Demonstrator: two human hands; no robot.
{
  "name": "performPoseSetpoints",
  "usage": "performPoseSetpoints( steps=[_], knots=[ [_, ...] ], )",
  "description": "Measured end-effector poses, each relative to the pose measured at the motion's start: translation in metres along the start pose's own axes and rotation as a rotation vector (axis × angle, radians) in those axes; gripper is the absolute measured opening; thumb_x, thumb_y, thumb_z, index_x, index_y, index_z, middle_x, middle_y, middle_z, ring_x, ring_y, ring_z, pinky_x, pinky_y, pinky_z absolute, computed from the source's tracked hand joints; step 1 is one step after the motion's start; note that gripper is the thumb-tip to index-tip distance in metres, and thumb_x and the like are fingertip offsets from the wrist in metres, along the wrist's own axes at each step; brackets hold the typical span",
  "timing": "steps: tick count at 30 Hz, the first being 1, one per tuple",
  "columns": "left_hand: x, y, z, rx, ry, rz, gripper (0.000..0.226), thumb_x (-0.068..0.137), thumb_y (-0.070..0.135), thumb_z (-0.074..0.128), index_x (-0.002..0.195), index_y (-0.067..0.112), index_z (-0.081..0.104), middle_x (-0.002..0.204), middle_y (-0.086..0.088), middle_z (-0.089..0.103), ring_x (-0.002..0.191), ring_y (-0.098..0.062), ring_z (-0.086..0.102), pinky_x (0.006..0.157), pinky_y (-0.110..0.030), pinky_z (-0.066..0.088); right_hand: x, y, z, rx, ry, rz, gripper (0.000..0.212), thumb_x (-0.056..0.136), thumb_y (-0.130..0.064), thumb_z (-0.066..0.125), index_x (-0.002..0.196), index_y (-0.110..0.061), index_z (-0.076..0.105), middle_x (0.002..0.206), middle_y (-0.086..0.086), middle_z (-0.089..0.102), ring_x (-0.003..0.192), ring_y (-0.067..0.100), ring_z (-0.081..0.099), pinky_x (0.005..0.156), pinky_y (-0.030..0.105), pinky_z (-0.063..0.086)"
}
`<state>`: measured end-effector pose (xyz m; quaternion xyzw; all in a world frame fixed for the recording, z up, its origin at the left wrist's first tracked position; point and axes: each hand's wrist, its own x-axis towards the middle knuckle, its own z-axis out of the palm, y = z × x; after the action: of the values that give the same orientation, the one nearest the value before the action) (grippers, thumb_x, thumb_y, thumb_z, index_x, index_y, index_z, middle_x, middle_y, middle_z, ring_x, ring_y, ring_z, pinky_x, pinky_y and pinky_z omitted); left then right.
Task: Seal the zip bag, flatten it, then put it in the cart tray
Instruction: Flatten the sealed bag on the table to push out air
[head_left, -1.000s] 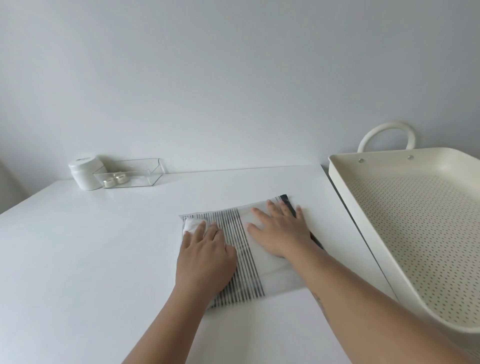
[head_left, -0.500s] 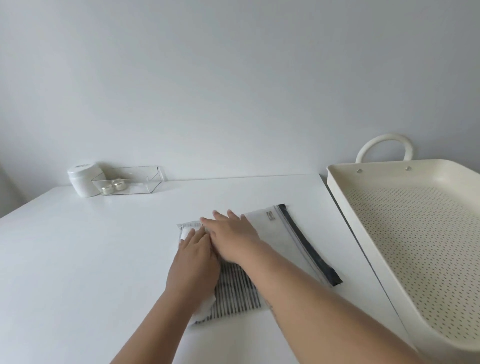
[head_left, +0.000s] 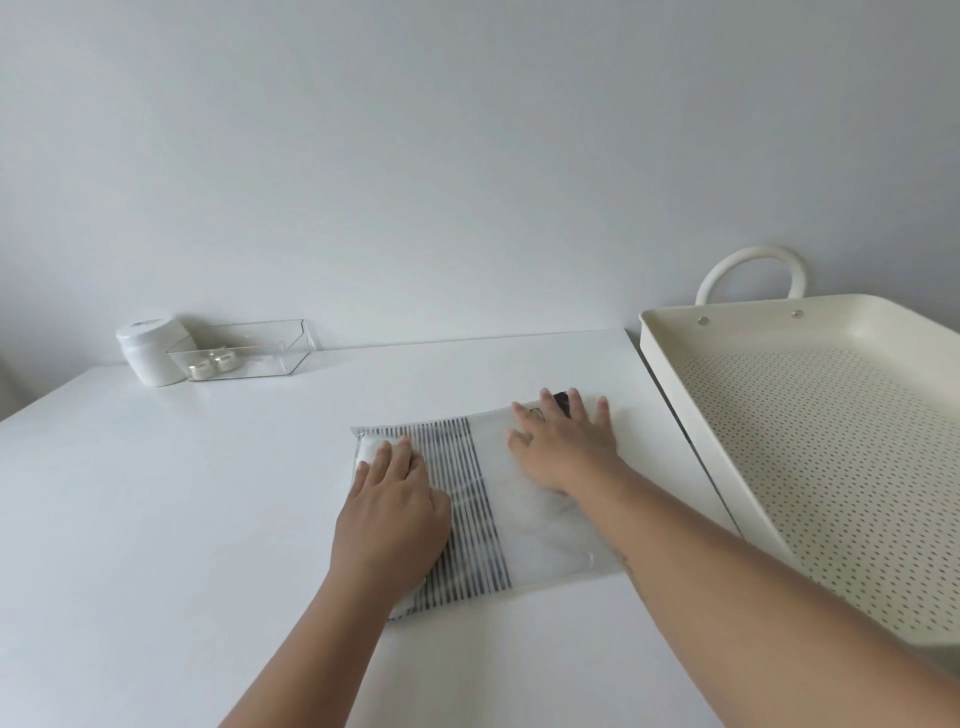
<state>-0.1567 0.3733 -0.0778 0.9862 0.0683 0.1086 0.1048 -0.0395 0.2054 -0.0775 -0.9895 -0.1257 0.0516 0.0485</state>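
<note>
This looks like a tidy room in a home: a plain white table (head_left: 208, 519) stands against a bare pale wall (head_left: 467, 156), a cream perforated cart tray (head_left: 670, 364) with a loop handle (head_left: 748, 260) stands beside it, and a white jar (head_left: 150, 353) and a clear plastic organiser (head_left: 291, 343) sit at the back.

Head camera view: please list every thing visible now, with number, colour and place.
zip bag: one, translucent, flat on the table, centre
striped cloth: one, black and white, inside the bag
table: one, white, under the bag
cart tray: one, cream, right of the table
tray handle: one, white, tray's far end
jar: one, white, table's far left
clear box: one, transparent, beside the jar
small round items: two, pale, in the clear box
left hand: one, flat on the bag's left end
right hand: one, flat on the bag's right end
</note>
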Motion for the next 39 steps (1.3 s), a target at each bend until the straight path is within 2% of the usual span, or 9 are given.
performPoseSetpoints(
  steps=[2, 6, 9, 12, 16, 25, 31, 35, 39],
  knots=[
    [0.001, 0.003, -0.003, 0.007, -0.01, -0.005, 0.051, 0.093, 0.026, 0.028, 0.14, 0.012, 0.039, 0.162, -0.003, 0.018, 0.149, -0.018, 0.007, 0.121, -0.036, 0.006, -0.007, 0.005, -0.012, -0.004, 0.031, 0.016, 0.057, 0.098, -0.05, 0.014, 0.153, -0.037, 0.005, 0.165, -0.001, -0.004, 0.15, 0.03, -0.008, 0.117, 0.057, -0.01],
    [-0.003, 0.008, -0.012, 0.091, 0.049, 0.029, 0.053, 0.094, 0.025, 0.029, 0.146, 0.012, 0.034, 0.16, -0.002, 0.023, 0.149, -0.02, 0.011, 0.12, -0.039, 0.006, -0.039, -0.011, -0.019, 0.123, 0.148, -0.202, 0.054, 0.1, -0.04, 0.021, 0.153, -0.037, 0.01, 0.165, 0.004, 0.004, 0.15, 0.032, 0.0, 0.12, 0.055, 0.001],
    [-0.016, 0.017, -0.011, 0.065, -0.004, 0.016, 0.05, 0.095, 0.027, 0.026, 0.142, 0.014, 0.039, 0.156, -0.001, 0.032, 0.147, -0.022, 0.017, 0.12, -0.044, 0.012, -0.065, -0.031, -0.006, 0.158, 0.109, -0.317, 0.052, 0.101, -0.04, 0.023, 0.152, -0.038, 0.011, 0.165, 0.003, 0.003, 0.151, 0.031, -0.001, 0.12, 0.054, 0.001],
    [-0.029, 0.02, -0.003, 0.133, -0.08, 0.012, 0.05, 0.098, 0.029, 0.022, 0.145, 0.017, 0.035, 0.157, -0.002, 0.029, 0.148, -0.024, 0.013, 0.119, -0.045, 0.011, -0.081, -0.041, 0.013, 0.156, 0.053, -0.345, 0.051, 0.102, -0.042, 0.022, 0.152, -0.037, 0.016, 0.165, 0.003, 0.005, 0.151, 0.028, 0.001, 0.121, 0.052, 0.002],
    [-0.036, 0.02, 0.001, 0.187, -0.028, 0.027, 0.051, 0.099, 0.031, 0.02, 0.145, 0.016, 0.034, 0.158, 0.0, 0.029, 0.148, -0.022, 0.012, 0.119, -0.043, 0.008, -0.088, -0.034, 0.028, 0.125, 0.084, -0.312, 0.054, 0.098, -0.054, 0.017, 0.15, -0.042, 0.019, 0.165, 0.0, 0.008, 0.151, 0.024, 0.003, 0.121, 0.049, -0.002],
    [-0.036, 0.018, 0.006, 0.173, -0.006, 0.032, 0.053, 0.097, 0.034, 0.02, 0.143, 0.014, 0.036, 0.157, -0.001, 0.03, 0.148, -0.022, 0.012, 0.119, -0.041, 0.007, -0.085, 0.017, 0.021, 0.097, 0.057, -0.135, 0.068, 0.089, -0.069, 0.009, 0.152, -0.041, 0.008, 0.165, -0.003, -0.003, 0.151, 0.017, -0.007, 0.12, 0.048, -0.007],
    [-0.036, 0.016, 0.006, 0.159, -0.029, 0.03, 0.047, 0.097, 0.033, 0.019, 0.134, 0.015, 0.043, 0.153, 0.002, 0.035, 0.148, -0.021, 0.013, 0.119, -0.04, 0.008, -0.086, 0.053, 0.015, 0.122, 0.019, 0.017, 0.078, 0.082, -0.076, -0.002, 0.151, -0.041, -0.003, 0.164, -0.002, -0.012, 0.15, 0.019, -0.015, 0.118, 0.05, -0.013],
    [-0.031, 0.019, 0.002, 0.134, -0.044, 0.02, 0.038, 0.097, 0.032, 0.024, 0.121, 0.016, 0.05, 0.143, 0.003, 0.044, 0.147, -0.021, 0.017, 0.118, -0.039, 0.011, -0.087, 0.05, 0.006, 0.168, 0.045, 0.119, 0.078, 0.086, -0.075, 0.001, 0.153, -0.036, -0.004, 0.164, 0.003, -0.011, 0.15, 0.023, -0.012, 0.118, 0.054, -0.01],
    [-0.023, 0.024, -0.004, 0.039, 0.027, 0.02, 0.039, 0.096, 0.031, 0.031, 0.127, 0.017, 0.05, 0.151, 0.003, 0.039, 0.147, -0.022, 0.016, 0.118, -0.039, 0.012, -0.081, 0.011, -0.006, 0.182, 0.213, -0.134, 0.063, 0.097, -0.056, 0.016, 0.154, -0.032, 0.001, 0.165, 0.004, -0.006, 0.151, 0.025, -0.009, 0.119, 0.051, -0.004]
  ],
)
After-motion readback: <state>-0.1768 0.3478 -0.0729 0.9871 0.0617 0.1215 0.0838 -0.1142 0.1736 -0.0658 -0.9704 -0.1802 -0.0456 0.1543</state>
